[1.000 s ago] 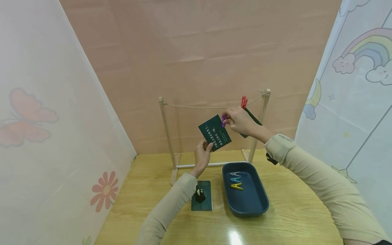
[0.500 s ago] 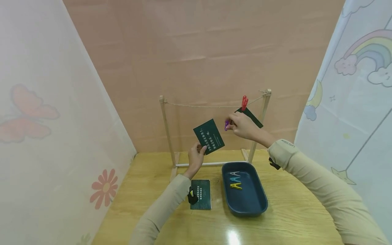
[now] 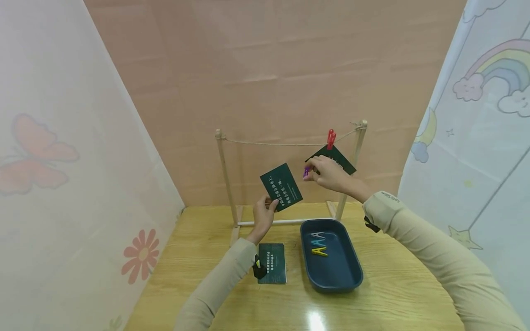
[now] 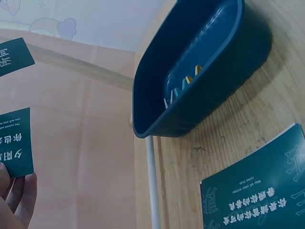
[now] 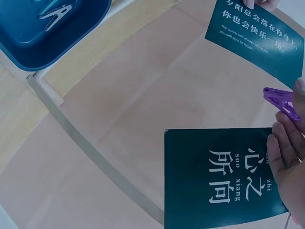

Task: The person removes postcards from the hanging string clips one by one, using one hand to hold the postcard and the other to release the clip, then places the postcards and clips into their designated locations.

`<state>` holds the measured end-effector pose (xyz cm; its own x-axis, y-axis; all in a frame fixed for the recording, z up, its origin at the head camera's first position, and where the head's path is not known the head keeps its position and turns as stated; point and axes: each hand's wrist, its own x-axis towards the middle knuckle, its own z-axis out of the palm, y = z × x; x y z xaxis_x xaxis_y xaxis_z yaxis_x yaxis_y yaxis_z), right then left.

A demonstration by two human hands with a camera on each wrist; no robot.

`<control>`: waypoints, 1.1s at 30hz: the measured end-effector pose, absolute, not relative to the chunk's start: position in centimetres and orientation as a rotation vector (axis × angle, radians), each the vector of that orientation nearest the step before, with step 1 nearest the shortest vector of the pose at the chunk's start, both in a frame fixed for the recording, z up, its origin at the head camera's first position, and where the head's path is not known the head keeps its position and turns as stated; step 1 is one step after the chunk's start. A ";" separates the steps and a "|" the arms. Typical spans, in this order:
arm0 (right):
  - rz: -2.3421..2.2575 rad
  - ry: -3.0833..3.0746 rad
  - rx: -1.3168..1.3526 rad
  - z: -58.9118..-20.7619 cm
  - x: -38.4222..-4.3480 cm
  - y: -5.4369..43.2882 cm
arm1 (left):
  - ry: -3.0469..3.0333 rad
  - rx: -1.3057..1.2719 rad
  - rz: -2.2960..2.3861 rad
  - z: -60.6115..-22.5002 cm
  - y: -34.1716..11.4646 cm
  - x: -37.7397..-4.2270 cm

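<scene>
My left hand (image 3: 263,215) pinches a dark green card (image 3: 281,186) with white writing by its lower corner, holding it tilted in front of the frame. To its right, my right hand (image 3: 329,174) holds a purple clothespin (image 5: 280,101) between thumb and fingers, apart from that card. Behind the right hand, a second green card (image 5: 214,176) hangs from the string (image 3: 269,144) under a red clothespin (image 3: 331,139). In the right wrist view the fingers overlap this hanging card's edge; whether they touch it I cannot tell.
A wooden frame (image 3: 225,177) carries the string. On the table before it stands a dark blue tray (image 3: 337,278) with grey, blue and yellow clothespins (image 3: 319,251) inside. Left of the tray lies a stack of green cards (image 3: 275,264), partly behind the left wrist.
The left hand has drawn its card left and slightly down, away from the purple clothespin. My right hand has shifted slightly right and down, and more of the hanging card shows.
</scene>
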<state>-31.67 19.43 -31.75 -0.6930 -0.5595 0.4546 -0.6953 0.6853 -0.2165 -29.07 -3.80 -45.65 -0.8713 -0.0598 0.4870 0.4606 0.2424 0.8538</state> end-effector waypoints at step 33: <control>0.472 -2.546 1.132 -35.4 -31.7 20.1 | -2.190 -0.317 -1.667 -48.1 -5.6 -28.7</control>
